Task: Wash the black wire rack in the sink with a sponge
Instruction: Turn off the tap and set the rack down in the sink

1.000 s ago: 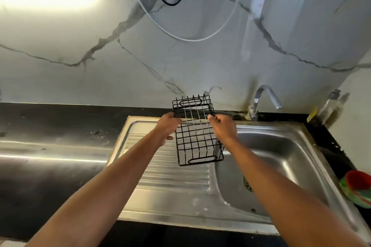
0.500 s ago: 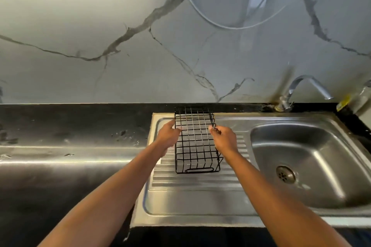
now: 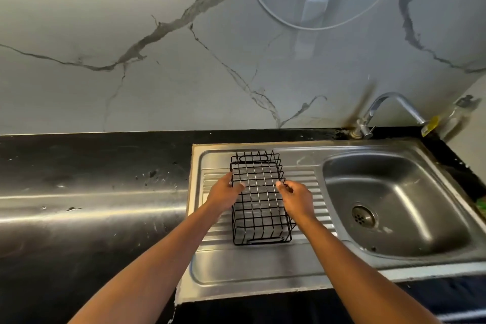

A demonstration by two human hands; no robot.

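Observation:
The black wire rack, a small basket-shaped grid, lies on the ribbed drainboard of the steel sink, left of the basin. My left hand holds the rack's left long edge, thumb over the rim. My right hand grips the right long edge with curled fingers. No sponge is in view.
A chrome tap stands at the back right of the sink, with a clear bottle beside it. The drain sits in the basin floor. Black countertop stretches left. A marble wall rises behind.
The rack came down from the air above the sink's middle onto the drainboard, both hands still on its sides. The view shifted left and down.

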